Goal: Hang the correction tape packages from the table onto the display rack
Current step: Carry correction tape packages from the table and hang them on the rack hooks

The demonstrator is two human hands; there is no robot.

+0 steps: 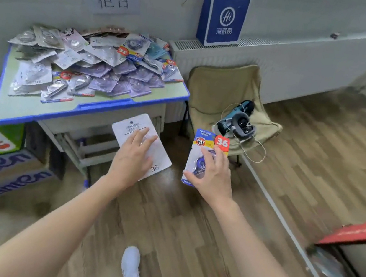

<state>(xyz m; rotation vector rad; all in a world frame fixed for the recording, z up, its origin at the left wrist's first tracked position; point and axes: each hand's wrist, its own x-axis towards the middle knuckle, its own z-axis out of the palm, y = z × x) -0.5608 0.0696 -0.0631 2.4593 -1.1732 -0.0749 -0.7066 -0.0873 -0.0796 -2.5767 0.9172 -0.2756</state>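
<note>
White-backed package (131,127) held in left hand (131,161), fingers spread flat over its face, arm outstretched | right hand (213,174) grips blue package (210,142) marked 36, thumb at its lower edge | both just off blue-rimmed table (86,108) | table bears pile of packages (93,64) | beige chair (228,85) holds headset (237,120)

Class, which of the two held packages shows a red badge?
The blue package in the right hand; the white package in the left hand bears none.
</note>
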